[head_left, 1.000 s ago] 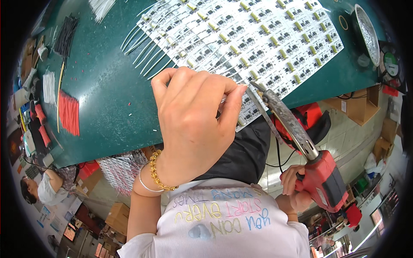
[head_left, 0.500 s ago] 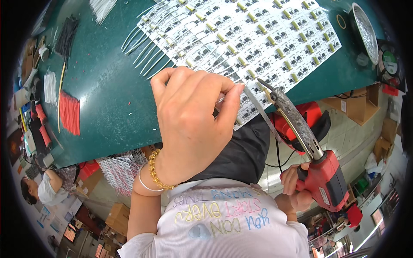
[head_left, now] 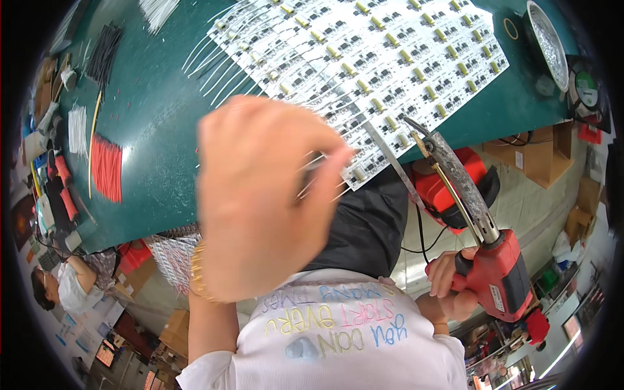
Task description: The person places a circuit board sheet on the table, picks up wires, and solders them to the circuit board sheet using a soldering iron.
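Note:
My left hand [head_left: 260, 195], smeared by motion, is curled at the near edge of a white circuit board panel [head_left: 434, 57]. A few thin wires [head_left: 311, 177] show in the gap between its thumb and fingers. My right hand [head_left: 448, 286] grips a red soldering gun [head_left: 499, 276] by its handle. The gun's tip points up at the panel's near right edge, close to a flat metal strip [head_left: 385, 148] that lies across the panel and juts past the table edge. Rows of yellow and black parts cover the panel, and white wires [head_left: 224, 65] fan out from its left side.
On the green table [head_left: 153, 130] lie bundles of red wires [head_left: 106, 170], white wires [head_left: 77, 130] and black wires [head_left: 104, 55]. A metal bowl [head_left: 548, 45] and a solder spool [head_left: 585, 88] stand at the right. Below are a red stool [head_left: 448, 185] and a cardboard box [head_left: 539, 156].
My left hand has pulled back left and toward me, away from the strip. The soldering gun has shifted slightly right. The panel has slid a little to the left.

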### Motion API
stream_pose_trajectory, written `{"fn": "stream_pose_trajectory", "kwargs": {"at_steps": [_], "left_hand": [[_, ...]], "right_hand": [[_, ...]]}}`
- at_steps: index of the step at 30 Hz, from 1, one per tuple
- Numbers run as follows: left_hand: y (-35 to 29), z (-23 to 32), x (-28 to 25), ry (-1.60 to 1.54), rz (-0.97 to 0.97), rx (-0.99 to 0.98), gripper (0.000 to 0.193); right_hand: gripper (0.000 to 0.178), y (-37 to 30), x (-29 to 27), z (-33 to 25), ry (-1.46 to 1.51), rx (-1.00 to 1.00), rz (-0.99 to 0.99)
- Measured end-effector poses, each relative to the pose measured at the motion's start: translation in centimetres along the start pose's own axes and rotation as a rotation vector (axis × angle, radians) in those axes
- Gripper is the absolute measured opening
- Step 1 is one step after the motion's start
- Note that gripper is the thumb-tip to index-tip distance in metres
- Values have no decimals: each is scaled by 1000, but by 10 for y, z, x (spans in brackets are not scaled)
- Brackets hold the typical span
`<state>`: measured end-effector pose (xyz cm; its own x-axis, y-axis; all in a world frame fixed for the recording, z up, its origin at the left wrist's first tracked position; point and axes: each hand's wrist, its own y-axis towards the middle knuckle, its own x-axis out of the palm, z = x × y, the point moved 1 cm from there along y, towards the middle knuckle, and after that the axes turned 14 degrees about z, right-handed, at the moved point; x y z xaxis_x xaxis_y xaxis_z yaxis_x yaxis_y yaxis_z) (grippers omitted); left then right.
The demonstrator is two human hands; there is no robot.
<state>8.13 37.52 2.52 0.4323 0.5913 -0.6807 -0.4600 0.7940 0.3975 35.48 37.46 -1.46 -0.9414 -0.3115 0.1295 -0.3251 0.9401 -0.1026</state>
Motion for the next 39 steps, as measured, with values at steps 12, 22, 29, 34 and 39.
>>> {"fn": "stream_pose_trajectory", "kwargs": {"at_steps": [12, 22, 29, 34, 39], "left_hand": [[-9, -5, 37, 51, -7, 93, 14], [-12, -5, 38, 78, 38, 91, 15], [-10, -8, 39, 78, 33, 93, 15], [-11, -6, 34, 93, 53, 86, 16], [-4, -7, 14, -46, 124, 147, 18]], "right_hand": [[79, -18, -1, 7, 75, 118, 132], [75, -8, 2, -1, -73, 18, 35], [78, -1, 15, -9, -59, 109, 112], [75, -1, 9, 3, -27, 22, 53], [50, -6, -6, 9, 85, -6, 111]]}}
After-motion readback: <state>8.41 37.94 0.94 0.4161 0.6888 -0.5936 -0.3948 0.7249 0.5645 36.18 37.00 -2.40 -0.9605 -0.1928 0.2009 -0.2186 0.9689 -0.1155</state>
